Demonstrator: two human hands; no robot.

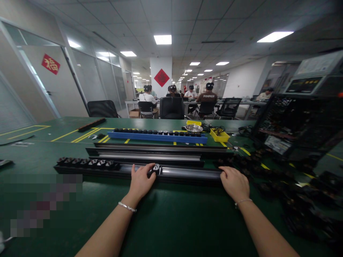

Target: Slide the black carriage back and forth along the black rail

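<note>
Forearms extend, left fingers pinching a block, right fingers curled on rail, grip unclear.

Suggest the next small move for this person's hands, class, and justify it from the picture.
Probably slide the small block left along the black rail, toward the row of similar blocks. The left hand has finger and thumb on it, bare rail separates it from that row, and the right hand, at the rail's right end, could steady it.
</note>
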